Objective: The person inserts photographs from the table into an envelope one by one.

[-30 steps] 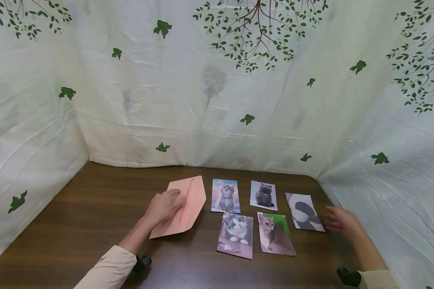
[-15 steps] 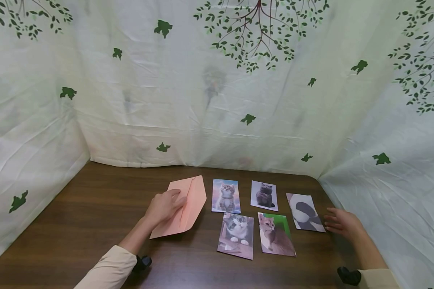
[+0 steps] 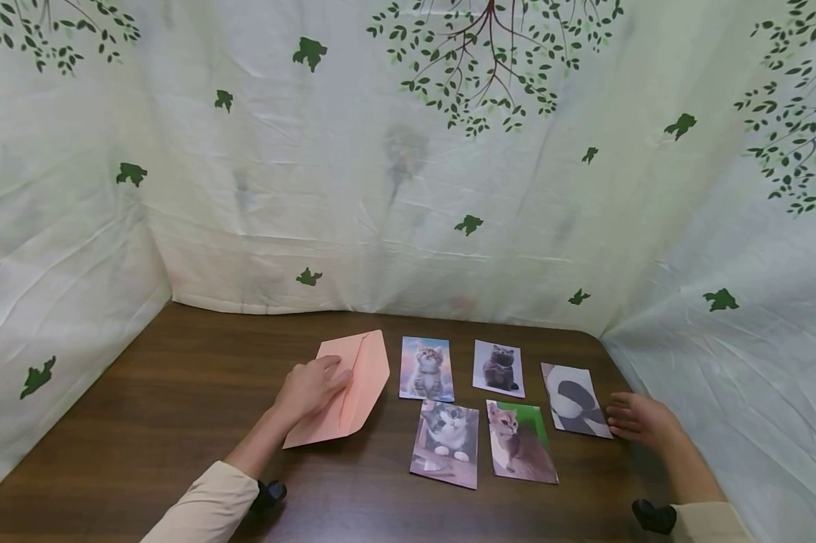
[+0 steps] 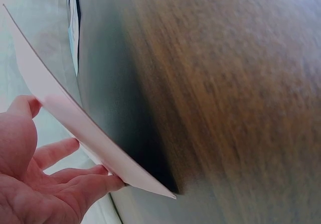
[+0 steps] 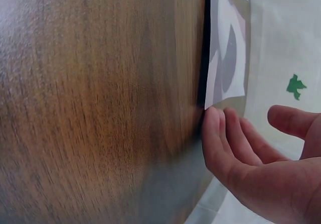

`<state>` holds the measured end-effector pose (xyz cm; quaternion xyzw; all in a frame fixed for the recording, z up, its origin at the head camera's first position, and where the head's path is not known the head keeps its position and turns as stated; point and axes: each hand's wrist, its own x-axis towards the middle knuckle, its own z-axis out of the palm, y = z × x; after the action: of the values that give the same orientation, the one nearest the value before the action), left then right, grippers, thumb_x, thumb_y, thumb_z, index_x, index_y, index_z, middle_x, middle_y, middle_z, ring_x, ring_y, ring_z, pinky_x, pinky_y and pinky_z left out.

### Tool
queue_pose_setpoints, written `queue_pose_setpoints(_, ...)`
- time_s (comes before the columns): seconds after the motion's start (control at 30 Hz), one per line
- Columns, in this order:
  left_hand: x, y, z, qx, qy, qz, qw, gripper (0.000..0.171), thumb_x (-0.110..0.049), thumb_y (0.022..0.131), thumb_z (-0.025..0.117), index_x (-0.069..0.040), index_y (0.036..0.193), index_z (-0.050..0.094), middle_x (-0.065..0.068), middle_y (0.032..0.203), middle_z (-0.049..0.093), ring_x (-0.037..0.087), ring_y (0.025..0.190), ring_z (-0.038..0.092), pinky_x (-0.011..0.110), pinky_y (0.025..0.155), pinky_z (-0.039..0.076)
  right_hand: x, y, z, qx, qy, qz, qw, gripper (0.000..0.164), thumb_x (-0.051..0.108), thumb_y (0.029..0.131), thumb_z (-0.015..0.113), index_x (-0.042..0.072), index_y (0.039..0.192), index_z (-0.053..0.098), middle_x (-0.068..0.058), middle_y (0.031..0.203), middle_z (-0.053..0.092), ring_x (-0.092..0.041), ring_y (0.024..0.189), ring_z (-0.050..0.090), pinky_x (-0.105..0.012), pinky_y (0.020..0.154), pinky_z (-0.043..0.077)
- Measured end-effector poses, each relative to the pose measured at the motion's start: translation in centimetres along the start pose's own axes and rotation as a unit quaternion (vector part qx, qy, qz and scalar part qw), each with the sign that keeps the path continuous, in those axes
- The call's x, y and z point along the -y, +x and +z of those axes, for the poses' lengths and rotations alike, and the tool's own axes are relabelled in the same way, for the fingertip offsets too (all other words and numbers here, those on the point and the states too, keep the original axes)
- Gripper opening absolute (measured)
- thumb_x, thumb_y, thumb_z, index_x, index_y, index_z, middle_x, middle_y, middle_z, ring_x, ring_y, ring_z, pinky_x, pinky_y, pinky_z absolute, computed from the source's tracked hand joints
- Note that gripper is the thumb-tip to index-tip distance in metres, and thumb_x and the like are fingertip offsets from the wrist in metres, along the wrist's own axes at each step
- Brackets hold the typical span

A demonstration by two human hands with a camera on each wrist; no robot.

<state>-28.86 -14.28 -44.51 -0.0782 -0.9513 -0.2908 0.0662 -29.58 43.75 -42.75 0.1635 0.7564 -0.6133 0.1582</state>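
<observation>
In the head view my left hand (image 3: 313, 388) rests on a pink envelope (image 3: 363, 388) left of centre. The left wrist view shows fingertips and thumb touching the upper face of the envelope (image 4: 85, 123), with dark shadow along its near edge. At the right my right hand (image 3: 642, 420) lies beside a grey-and-white picture card (image 3: 576, 403). Its fingers are loosely bent and hold nothing. In the right wrist view these fingertips (image 5: 213, 116) are at the near corner of that card (image 5: 228, 53), the thumb apart; whether they touch it, I cannot tell.
Several cat picture cards lie between the hands: a kitten card (image 3: 426, 368), a dark grey cat card (image 3: 498, 368), a grey-and-white cat card (image 3: 445, 445) and a brown cat card (image 3: 520, 443). The brown table (image 3: 177, 430) has white leaf-printed cloth (image 3: 340, 188) around it.
The right hand has shifted very slightly towards the grey-and-white card. The left hand, envelope and cards keep their places.
</observation>
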Motion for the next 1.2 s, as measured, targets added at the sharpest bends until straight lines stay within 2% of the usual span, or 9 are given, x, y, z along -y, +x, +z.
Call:
queue_pose_setpoints(0.3,0.10,0.00,0.01,0.001,0.005,-0.001,1.0000,0.048,-0.031,0.100,0.057,0.001,0.135,0.063,0.025,0.128,0.067,0.051,0.112,0.064,0.058,0.096,0.048,0.10,0.39,0.27,0.003,-0.007,0.018,1.000,0.056,0.012,0.106,0.035,-0.017,0.151,0.017,-0.022,0.115,0.064,-0.019,0.090,0.067,-0.036,0.084,0.058)
queue_pose_setpoints(0.57,0.26,0.04,0.08,-0.001,0.003,-0.003,1.0000,0.049,-0.033,0.099,0.057,0.001,0.135,0.063,0.025,0.127,0.068,0.050,0.113,0.064,0.058,0.097,0.048,0.03,0.80,0.35,0.006,0.016,0.034,0.999,0.054,0.018,0.106,0.041,-0.016,0.145,0.024,-0.008,0.099,0.067,-0.019,0.087,0.065,-0.035,0.083,0.059)
queue_pose_setpoints(0.83,0.18,0.00,0.11,-0.002,-0.002,-0.011,0.9999,0.049,-0.033,0.098,0.059,0.000,0.134,0.063,0.025,0.128,0.068,0.050,0.114,0.063,0.057,0.097,0.048,0.00,0.78,0.39,0.013,0.028,0.039,0.999,0.049,0.015,0.105,0.040,-0.016,0.141,0.029,-0.007,0.096,0.065,-0.018,0.086,0.065,-0.035,0.082,0.059)
queue_pose_setpoints(1.07,0.07,-0.07,0.06,-0.004,-0.005,-0.012,0.9999,0.049,-0.032,0.098,0.060,0.000,0.133,0.064,0.025,0.127,0.068,0.050,0.115,0.063,0.057,0.097,0.048,-0.02,0.84,0.49,0.012,0.042,0.045,0.998,0.040,0.013,0.105,0.040,-0.016,0.132,0.039,-0.007,0.093,0.065,-0.018,0.084,0.065,-0.034,0.080,0.058)
queue_pose_setpoints(1.2,0.07,-0.13,0.02,-0.006,-0.005,-0.013,0.9999,0.048,-0.032,0.097,0.060,0.000,0.133,0.064,0.025,0.127,0.068,0.050,0.114,0.063,0.057,0.097,0.048,0.03,0.96,0.54,0.022,0.053,0.045,0.997,0.040,0.012,0.105,0.038,-0.016,0.134,0.037,-0.009,0.095,0.064,-0.018,0.085,0.065,-0.034,0.081,0.058)
